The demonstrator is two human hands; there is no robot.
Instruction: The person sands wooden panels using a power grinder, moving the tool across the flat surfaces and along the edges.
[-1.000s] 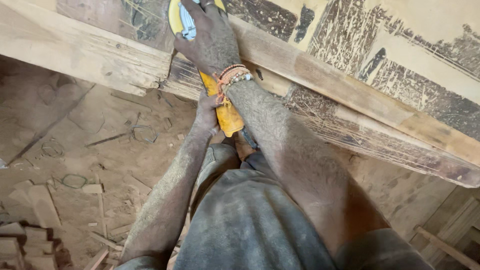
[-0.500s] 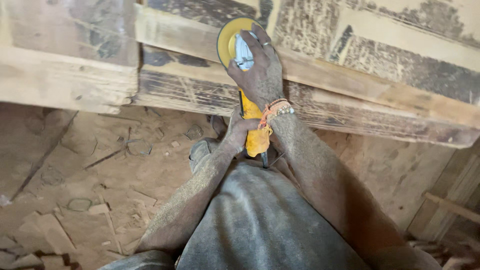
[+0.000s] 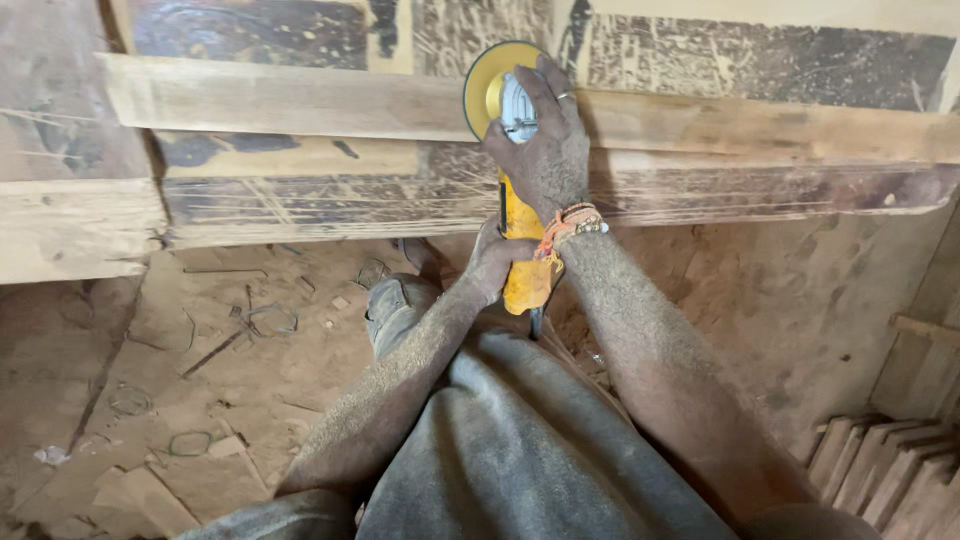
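Forearms thick with sawdust reach away from the person's grey-clothed lap toward the work. Nearest, the left hand point(image 3: 492, 262) is wrapped shut around the rear of a yellow angle grinder point(image 3: 522, 250), at the tail of its body where a dark cord leaves it. Just beyond, the right hand point(image 3: 545, 150), with a beaded bracelet point(image 3: 572, 222) at the wrist and a ring on one finger, is clamped down over the grey gear head, fingers spread across it.

The grinder looks rigid and fairly heavy at the head, likely to twist or kick when the disc bites, so this two-handed hold, one at the tail and one over the head, seems the sound way to take it. Dust on the casing may make it slippery.

Its long axis runs from the lap straight away, nearly upright in the view. The yellow sanding disc point(image 3: 485, 85) leads at the far end, lying against a long wooden plank point(image 3: 300, 100) that crosses left to right. Behind it are more scarred, dark-streaked boards point(image 3: 760, 60). Offcuts litter the dusty floor point(image 3: 180, 380) at the left.
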